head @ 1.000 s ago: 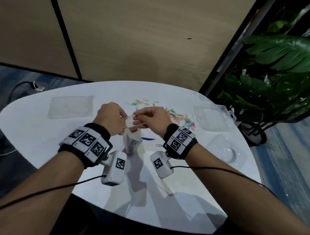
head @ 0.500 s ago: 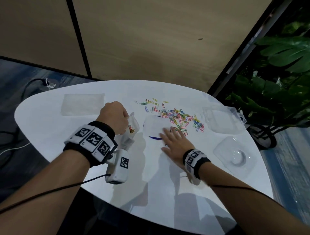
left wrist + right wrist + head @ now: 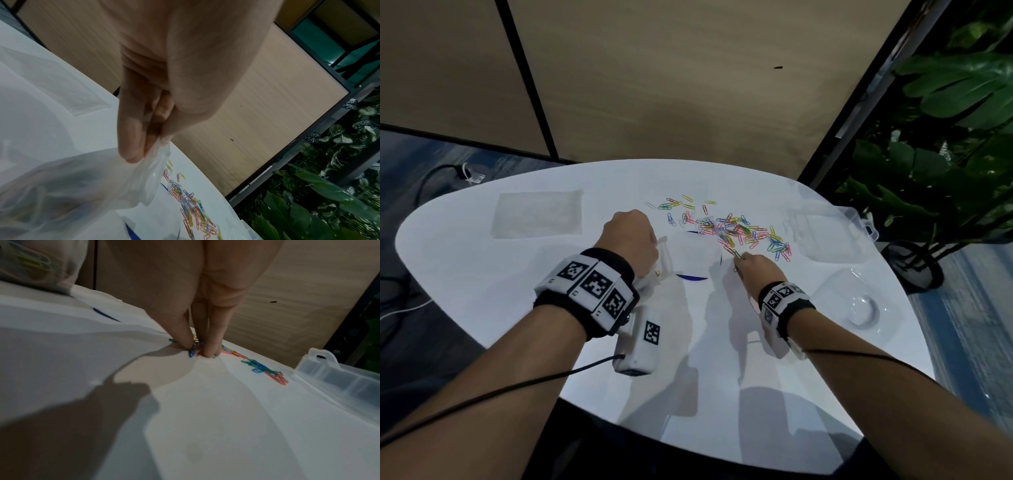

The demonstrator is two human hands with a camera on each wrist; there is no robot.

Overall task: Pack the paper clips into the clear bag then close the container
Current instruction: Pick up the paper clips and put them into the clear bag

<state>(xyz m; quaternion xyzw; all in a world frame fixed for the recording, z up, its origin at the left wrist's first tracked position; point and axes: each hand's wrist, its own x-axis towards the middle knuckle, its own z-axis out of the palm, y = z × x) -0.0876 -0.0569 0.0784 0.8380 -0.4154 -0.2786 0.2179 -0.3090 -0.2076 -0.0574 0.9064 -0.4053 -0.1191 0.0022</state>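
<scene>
A heap of coloured paper clips (image 3: 739,233) lies on the white table (image 3: 465,274), right of centre. My left hand (image 3: 630,240) pinches the rim of the clear bag (image 3: 654,277), which hangs below it with several clips inside. In the left wrist view the thumb and fingers of the left hand (image 3: 144,151) squeeze the bag (image 3: 82,186) at its mouth, with paper clips (image 3: 191,209) beyond. My right hand (image 3: 743,260) reaches to the near edge of the heap. In the right wrist view the right hand (image 3: 197,350) pinches a few paper clips (image 3: 193,348) against the table.
A clear plastic box (image 3: 828,236) lies open right of the heap, also seen as a clear plastic box (image 3: 339,379). A clear round tray (image 3: 859,305) sits near the right edge. A flat clear bag (image 3: 537,214) lies far left. A white sheet with blue marks (image 3: 695,253) lies between my hands.
My right hand left the bag's mouth, passed flat over the table, and now reaches forward with its fingertips closing on clips at the heap's edge. The left hand kept its hold on the bag.
</scene>
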